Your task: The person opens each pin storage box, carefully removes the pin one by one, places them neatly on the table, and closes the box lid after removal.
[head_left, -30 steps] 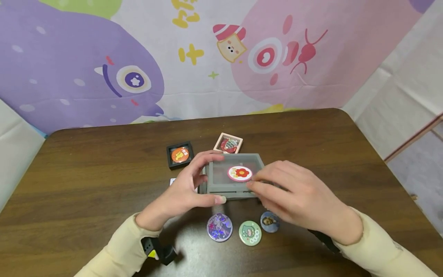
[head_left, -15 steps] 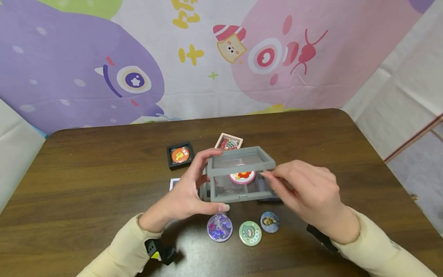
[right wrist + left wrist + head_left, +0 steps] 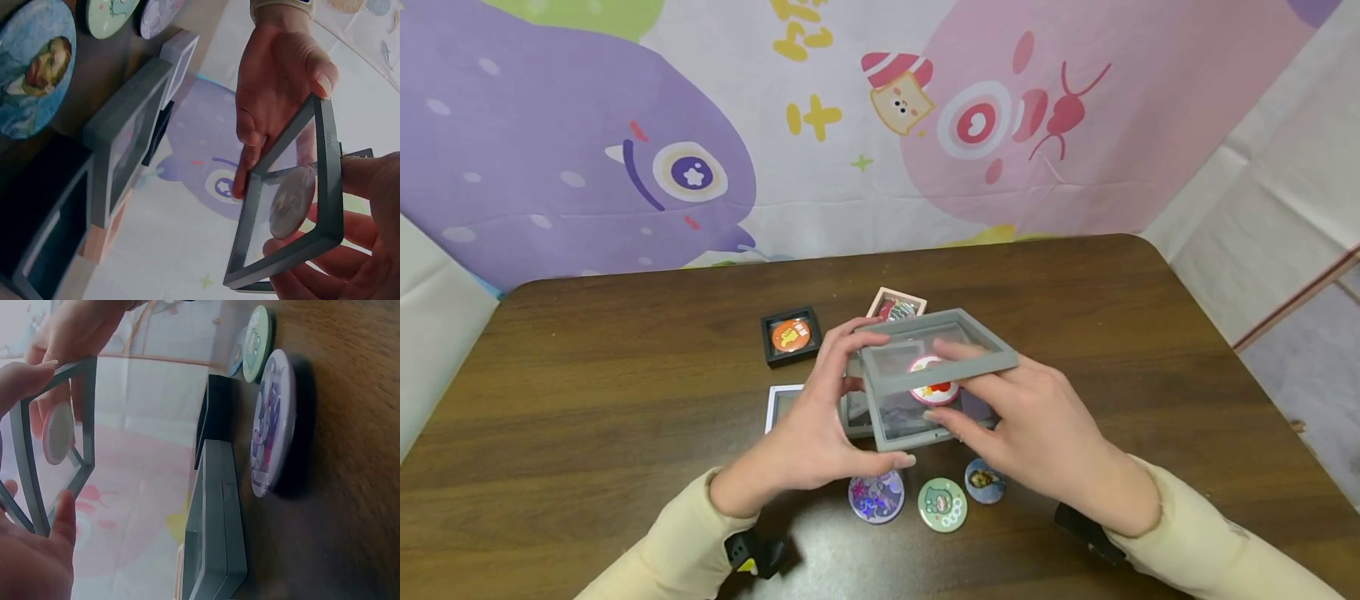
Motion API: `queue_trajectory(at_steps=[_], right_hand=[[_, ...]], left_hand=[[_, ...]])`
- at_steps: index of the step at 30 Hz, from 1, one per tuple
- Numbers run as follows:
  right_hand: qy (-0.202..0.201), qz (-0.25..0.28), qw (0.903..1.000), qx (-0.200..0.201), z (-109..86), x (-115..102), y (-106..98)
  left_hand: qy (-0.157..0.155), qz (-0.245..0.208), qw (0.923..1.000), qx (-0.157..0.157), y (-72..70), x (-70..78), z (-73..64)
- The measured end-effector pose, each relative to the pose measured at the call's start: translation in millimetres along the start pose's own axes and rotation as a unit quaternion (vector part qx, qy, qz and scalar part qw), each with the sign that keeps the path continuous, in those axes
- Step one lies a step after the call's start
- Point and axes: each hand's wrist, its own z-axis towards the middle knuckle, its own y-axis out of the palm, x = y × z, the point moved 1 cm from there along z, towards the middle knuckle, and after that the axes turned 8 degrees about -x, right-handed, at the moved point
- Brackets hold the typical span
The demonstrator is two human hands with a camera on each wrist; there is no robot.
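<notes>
From my seat, I see the left hand (image 3: pixel 808 433) grip the left end of a hinged, rectangular grey plastic frame (image 3: pixel 891 384) with clear film windows, raised off the table. Its thumb is on the near edge, its fingers around the far side.

The frame's leaves stand parted, its long axis running roughly left to right. Between them sits the white, pink-rimmed badge with a red flower (image 3: pixel 935 393), right of the left hand's grip and far nearer the right hand (image 3: pixel 1037 425). That hand's bent fingers reach in right around the badge; I cannot tell whether they pinch it.

Below, on the dark brown wooden table (image 3: pixel 625 400), lie a second grey frame (image 3: pixel 225 525) and, nearer the person, a shiny purple round badge (image 3: pixel 875 502).
</notes>
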Motion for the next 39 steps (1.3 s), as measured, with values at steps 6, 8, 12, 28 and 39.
queue_trajectory(at_steps=[6, 8, 12, 28, 39], right_hand=[[-0.01, 0.0, 0.9999, 0.01, 0.6, 4.7, 5.6], [-0.012, 0.013, 0.9998, 0.013, 1.2, 5.5, 5.2], [-0.022, 0.06, 0.9977, 0.025, 3.4, 5.8, 0.5], [-0.047, 0.156, 0.9847, 0.061, 11.2, 4.6, -14.2], [-0.076, 0.145, 0.9865, -0.005, 6.5, 8.4, 0.6]], left_hand=[[0.001, 0.021, 0.9997, -0.014, 1.2, -0.6, -0.3], [0.004, 0.018, 0.9998, -0.012, 0.3, -1.3, 0.0], [-0.002, -0.002, 1.0, -0.002, -4.4, -4.3, 0.9], [-0.05, -0.081, 0.9943, 0.049, -33.3, -16.7, 2.0], [-0.064, -0.072, 0.9886, 0.116, -46.6, -18.0, 3.5]])
